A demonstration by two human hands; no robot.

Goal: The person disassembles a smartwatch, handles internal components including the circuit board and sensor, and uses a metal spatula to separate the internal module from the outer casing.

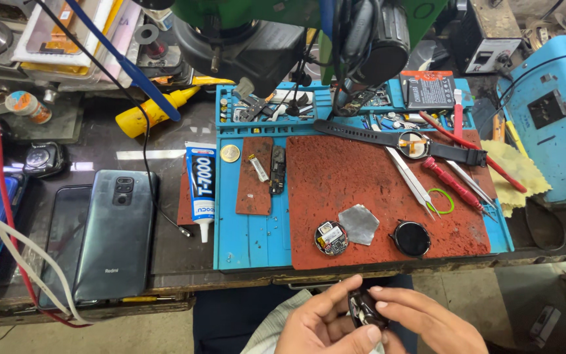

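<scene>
At bottom centre, our left hand (322,324) and right hand (427,321) both pinch what seems a watch case (365,308).

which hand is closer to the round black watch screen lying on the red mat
Right. The right hand sits just below the round black watch screen, almost straight under it. The left hand is farther off to the lower left, nearer the open round watch body. Both hold a small dark part.

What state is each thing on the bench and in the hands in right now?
Left hand: grip shut on small round part.
Right hand: pinching small round part.
Watch body: opened, internals showing.
Round screen: detached, lying flat.
Strapped watch: faceless.
Glue tube: lying down.
Phone: face down.
</scene>
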